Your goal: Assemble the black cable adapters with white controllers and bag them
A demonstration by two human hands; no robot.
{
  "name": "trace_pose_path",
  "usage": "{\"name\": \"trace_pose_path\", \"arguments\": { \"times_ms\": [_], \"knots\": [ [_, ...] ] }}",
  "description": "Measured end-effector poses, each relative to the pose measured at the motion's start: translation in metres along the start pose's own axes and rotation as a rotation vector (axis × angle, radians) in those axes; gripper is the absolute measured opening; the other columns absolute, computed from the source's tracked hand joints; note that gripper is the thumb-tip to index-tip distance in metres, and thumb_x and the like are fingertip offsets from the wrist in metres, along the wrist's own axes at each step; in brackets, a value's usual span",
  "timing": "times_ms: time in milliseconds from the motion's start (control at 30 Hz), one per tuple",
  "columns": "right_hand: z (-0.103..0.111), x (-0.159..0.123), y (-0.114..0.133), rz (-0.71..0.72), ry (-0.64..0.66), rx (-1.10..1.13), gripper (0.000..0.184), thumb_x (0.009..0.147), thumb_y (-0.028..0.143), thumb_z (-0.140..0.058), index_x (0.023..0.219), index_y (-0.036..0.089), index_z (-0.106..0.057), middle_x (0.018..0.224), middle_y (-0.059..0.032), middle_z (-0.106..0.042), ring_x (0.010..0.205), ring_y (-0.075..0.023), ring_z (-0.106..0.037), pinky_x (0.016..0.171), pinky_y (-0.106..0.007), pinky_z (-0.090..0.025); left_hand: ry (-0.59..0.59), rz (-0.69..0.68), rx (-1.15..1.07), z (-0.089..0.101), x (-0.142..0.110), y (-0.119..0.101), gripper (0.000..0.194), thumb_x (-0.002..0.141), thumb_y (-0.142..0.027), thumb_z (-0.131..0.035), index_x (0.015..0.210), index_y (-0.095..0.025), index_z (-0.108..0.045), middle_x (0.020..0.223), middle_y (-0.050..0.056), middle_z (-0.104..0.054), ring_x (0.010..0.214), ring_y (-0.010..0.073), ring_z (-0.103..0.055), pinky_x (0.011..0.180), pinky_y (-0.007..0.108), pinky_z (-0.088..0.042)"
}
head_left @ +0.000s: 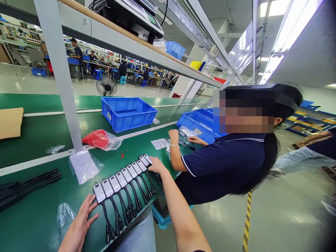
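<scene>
A row of several small grey-and-black controller boxes [122,179] lies side by side on the green bench. Their black cables with round connectors [128,211] hang toward the front edge. At the near left end of the row, my left hand [82,221] is open, with its fingers spread and their tips by the first box. My right hand [156,165] rests against the last box [146,159] at the far right end. Its fingers reach over that box's side and look open, though partly hidden.
A co-worker's hands [173,134] handle a similar device at right, by blue bins [199,127]. Beyond the row are a blue crate [131,117], a red-filled bag [101,140] and white bags [85,168]. Black cables [28,187] lie left. A metal post [56,70] rises from the bench.
</scene>
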State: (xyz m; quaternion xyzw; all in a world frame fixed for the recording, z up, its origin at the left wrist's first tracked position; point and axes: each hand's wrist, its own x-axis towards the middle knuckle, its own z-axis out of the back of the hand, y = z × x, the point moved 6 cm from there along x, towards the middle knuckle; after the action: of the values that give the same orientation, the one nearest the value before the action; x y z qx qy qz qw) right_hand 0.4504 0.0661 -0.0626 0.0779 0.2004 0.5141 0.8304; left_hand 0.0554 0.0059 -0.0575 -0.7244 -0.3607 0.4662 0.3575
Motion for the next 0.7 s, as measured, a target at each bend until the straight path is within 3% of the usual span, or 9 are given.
{"name": "trace_pose_path", "arguments": {
  "times_ms": [300,500,700],
  "knots": [
    [-0.001,-0.005,-0.007,-0.023,0.013,-0.021,0.064,0.058,0.017,-0.062,0.119,0.019,-0.044,0.108,-0.0099,-0.047,0.081,-0.0189,-0.057,0.066,-0.024,-0.04,0.022,0.006,-0.016,-0.004,-0.004,-0.001,0.046,0.083,-0.052,-0.038,0.126,-0.036,-0.041,0.143,-0.004,-0.03,0.129,0.0227,-0.026,0.106,0.045,-0.026],
    [-0.003,-0.003,-0.011,-0.039,0.018,-0.032,0.069,0.057,0.02,-0.064,0.122,0.016,-0.041,0.109,-0.0111,-0.046,0.087,-0.0198,-0.056,0.07,-0.024,-0.04,0.051,0.017,-0.066,-0.006,-0.005,0.002,0.049,0.083,-0.051,-0.04,0.128,-0.034,-0.039,0.143,-0.004,-0.029,0.129,0.022,-0.027,0.109,0.041,-0.021],
    [0.008,0.015,-0.03,-0.064,0.043,-0.047,0.076,0.058,0.022,-0.067,0.127,0.021,-0.037,0.114,-0.0111,-0.046,0.093,-0.0219,-0.055,0.073,-0.026,-0.041,0.114,0.037,-0.107,-0.03,-0.004,0.01,0.054,0.082,-0.051,-0.041,0.132,-0.033,-0.033,0.144,-0.002,-0.027,0.129,0.0217,-0.028,0.108,0.04,-0.022]
  ]
}}
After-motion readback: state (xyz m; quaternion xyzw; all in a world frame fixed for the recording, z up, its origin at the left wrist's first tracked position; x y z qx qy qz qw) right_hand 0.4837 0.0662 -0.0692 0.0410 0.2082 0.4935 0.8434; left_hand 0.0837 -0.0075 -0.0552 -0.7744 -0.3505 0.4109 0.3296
